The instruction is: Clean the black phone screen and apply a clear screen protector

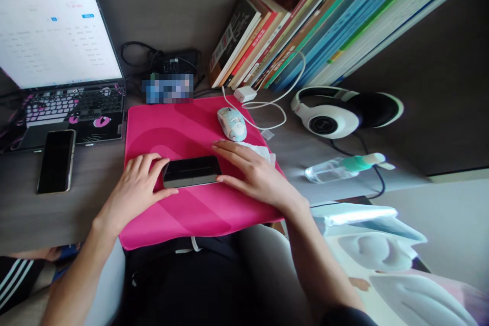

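A dark-screened phone [192, 171] lies flat and sideways on a pink mat [179, 214]. At its left end is my left hand [135, 186], thumb and fingers apart, with fingertips touching the phone's edge. My right hand [255, 170] rests at the other end, fingers stretched out and thumb apart, close to the phone's right edge. Neither hand is wrapped round the phone. Just beyond my right hand sit a patterned mouse [232, 124] and a white tissue [260, 152], partly hidden by that hand.
A laptop [72, 112] stands at the left, with a second phone [56, 161] before it. Books [263, 35] lean at the back beside a white charger [245, 93] and cable. Headphones [336, 112] and a clear bottle [332, 169] are at the right.
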`<state>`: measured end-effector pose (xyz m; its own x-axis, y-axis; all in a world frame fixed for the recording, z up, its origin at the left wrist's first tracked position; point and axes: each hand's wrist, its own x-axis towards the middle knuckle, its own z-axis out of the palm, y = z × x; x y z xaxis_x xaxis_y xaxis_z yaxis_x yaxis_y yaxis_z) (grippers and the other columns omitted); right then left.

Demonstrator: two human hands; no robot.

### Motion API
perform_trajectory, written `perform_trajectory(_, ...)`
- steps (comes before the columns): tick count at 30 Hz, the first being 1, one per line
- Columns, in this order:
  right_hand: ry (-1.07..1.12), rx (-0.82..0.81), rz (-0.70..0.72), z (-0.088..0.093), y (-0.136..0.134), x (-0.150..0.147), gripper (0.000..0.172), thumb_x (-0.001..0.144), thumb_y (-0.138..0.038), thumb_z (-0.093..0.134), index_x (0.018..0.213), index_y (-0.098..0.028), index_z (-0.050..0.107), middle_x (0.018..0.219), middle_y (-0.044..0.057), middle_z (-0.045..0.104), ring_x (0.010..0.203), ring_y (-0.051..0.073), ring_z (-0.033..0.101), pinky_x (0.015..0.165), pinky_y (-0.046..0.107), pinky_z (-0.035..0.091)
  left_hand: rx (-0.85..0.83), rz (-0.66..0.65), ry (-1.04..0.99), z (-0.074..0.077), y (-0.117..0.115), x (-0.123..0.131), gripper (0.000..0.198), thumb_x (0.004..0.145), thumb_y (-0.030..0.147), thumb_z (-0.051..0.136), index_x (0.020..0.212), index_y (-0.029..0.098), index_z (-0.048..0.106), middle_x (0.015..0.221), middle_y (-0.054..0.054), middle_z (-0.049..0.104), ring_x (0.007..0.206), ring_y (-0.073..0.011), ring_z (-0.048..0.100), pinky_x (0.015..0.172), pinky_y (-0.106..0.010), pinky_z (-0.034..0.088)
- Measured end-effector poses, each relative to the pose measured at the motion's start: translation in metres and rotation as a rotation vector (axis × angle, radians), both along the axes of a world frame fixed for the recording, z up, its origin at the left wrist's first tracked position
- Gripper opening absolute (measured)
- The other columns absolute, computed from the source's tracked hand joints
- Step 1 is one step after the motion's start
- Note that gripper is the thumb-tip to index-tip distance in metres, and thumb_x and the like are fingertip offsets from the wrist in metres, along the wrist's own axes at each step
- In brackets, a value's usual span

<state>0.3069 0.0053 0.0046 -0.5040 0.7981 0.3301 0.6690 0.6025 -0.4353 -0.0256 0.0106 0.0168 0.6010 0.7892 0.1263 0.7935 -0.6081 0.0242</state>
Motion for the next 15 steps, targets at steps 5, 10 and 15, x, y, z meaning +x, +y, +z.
perform_trajectory(5,-0.234,0.061,-0.288,0.001,-0.012,0.027,0.052,0.109,-0.044,0.059,0.154,-0.017,0.059,0.155,0.018,0.064,0.139,0.038,0.065,0.111,0.057,0.059,-0.005,0.003,-0.036,0.001,0.0,-0.002,0.08,0.099,0.078,0.049,0.147,0.014,0.056,0.145,-0.021,0.06,0.129,-0.0381,0.06,0.111,-0.056,0.049)
perform_trajectory(10,-0.384,0.092,-0.382,-0.01,-0.006,0.037,0.031,0.107,-0.03,0.063,0.135,-0.024,0.074,0.142,0.009,0.075,0.107,0.032,0.082,0.076,0.04,0.069,-0.024,0.003,-0.081,-0.001,-0.001,-0.003,0.082,0.099,0.078,0.051,0.157,0.021,0.047,0.152,-0.018,0.059,0.135,-0.0376,0.059,0.114,-0.057,0.046)
perform_trajectory(15,-0.338,0.242,-0.351,-0.003,0.0,0.023,0.024,0.107,-0.019,0.059,0.121,-0.019,0.079,0.124,0.008,0.083,0.097,0.027,0.084,0.068,0.03,0.065,-0.036,-0.023,-0.111,0.0,0.0,-0.004,0.079,0.102,0.072,0.051,0.163,0.023,0.039,0.157,-0.015,0.059,0.14,-0.0337,0.058,0.115,-0.051,0.047)
